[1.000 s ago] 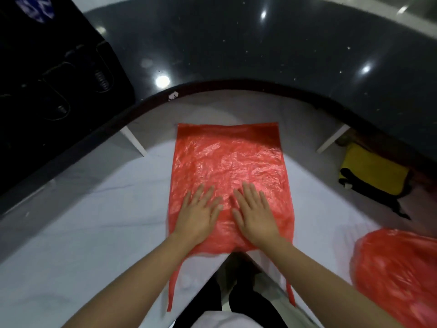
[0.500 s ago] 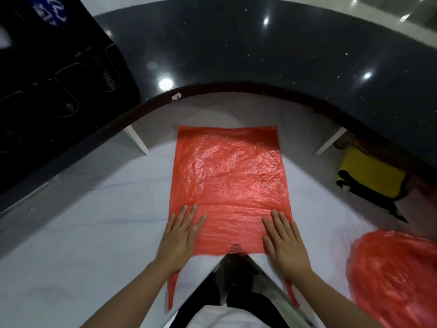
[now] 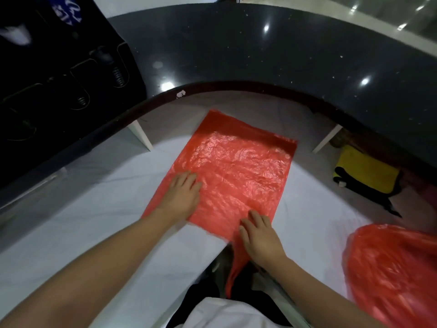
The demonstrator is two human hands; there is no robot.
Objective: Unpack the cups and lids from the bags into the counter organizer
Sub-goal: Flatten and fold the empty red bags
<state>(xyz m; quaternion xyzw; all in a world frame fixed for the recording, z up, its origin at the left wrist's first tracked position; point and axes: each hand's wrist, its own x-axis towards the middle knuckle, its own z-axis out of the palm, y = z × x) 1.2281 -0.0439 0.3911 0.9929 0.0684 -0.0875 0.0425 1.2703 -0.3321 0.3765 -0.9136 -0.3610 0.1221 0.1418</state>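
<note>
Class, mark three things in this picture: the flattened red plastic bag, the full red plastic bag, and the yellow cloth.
Flattened red plastic bag [image 3: 238, 166]: head view, its crinkled middle.
Full red plastic bag [image 3: 392, 268]: head view, its bulging side.
Yellow cloth [image 3: 364, 170]: head view, its yellow top face.

place: shop service counter | cues: curved dark raised countertop [image 3: 236, 43] over white work surface [image 3: 71, 221] (café-style), black dispenser rack [image 3: 59, 67]

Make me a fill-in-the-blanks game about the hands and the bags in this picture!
1. Both hands press a flat bag whose colour is ____.
2. The left hand lies on the bag with its fingers ____.
3. The right hand rests near the bag's near ____ corner.
4. The cloth under the dark counter is black and ____.

Missing words: red; straight; right; yellow
</note>
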